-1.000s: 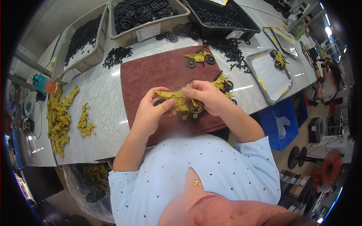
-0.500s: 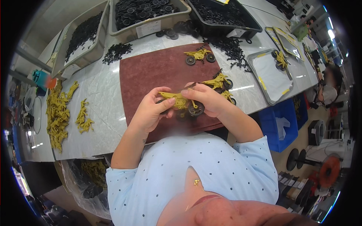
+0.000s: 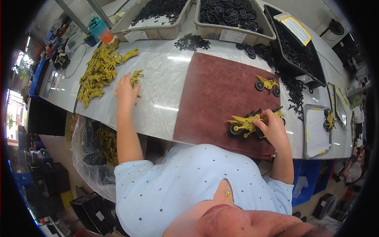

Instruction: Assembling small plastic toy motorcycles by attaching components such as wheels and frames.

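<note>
My right hand (image 3: 271, 125) pinches a yellow toy motorcycle (image 3: 241, 125) with black wheels between thumb and fingers, low over the right part of a dark red cloth (image 3: 217, 91). Other toy motorcycles stand close behind and beside it, partly hidden by the hand. Farther back on the cloth is one more toy motorcycle (image 3: 267, 84). Off to the left, my left hand (image 3: 125, 90) reaches over the table with its fingers stretched out, beside a few loose yellow motorcycle bodies (image 3: 136, 77). Nothing shows in its fingers. A larger heap of yellow bodies (image 3: 96, 73) lies just left of it.
Along the back stand a grey bin of small black parts (image 3: 158, 32), a grey bin of black wheels (image 3: 252, 38) and a black bin (image 3: 316, 81). Loose black parts (image 3: 192, 42) lie before them. A lined tray (image 3: 312, 152) sits right; a teal bottle (image 3: 96, 27) back left.
My left hand has let go of the toy motorcycle and moved left to the yellow bodies. The right hand has brought the motorcycle rightward, beside the others. The view has swung left.
</note>
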Action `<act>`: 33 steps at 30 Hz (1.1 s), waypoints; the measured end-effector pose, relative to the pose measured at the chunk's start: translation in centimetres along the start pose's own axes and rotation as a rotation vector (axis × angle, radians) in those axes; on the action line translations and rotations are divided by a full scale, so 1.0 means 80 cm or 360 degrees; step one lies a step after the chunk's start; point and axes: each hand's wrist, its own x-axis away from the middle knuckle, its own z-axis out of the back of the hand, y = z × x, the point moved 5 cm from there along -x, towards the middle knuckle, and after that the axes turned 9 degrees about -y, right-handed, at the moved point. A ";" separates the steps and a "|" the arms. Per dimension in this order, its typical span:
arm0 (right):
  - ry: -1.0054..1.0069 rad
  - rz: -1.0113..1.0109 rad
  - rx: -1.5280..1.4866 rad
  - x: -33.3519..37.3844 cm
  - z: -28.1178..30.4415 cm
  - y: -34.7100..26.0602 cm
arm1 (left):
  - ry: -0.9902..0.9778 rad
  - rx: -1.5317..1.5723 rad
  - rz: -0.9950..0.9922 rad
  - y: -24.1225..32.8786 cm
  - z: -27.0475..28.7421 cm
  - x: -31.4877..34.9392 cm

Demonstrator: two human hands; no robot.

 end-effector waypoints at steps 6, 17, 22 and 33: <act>0.0268 0.0105 0.0227 0.009 0.002 -0.003 | -0.0293 0.0186 0.0063 -0.049 -0.050 -0.034; 0.0230 0.0083 0.0080 0.025 0.021 0.006 | 0.0062 0.0460 -0.0532 0.088 -0.088 -0.032; 0.0299 0.0077 0.0022 0.020 0.046 0.019 | 0.0130 0.0183 -0.0588 0.117 -0.070 -0.031; 0.0189 0.0193 -0.1163 -0.057 0.101 0.030 | 0.0705 0.0303 -0.2134 0.418 -0.005 0.065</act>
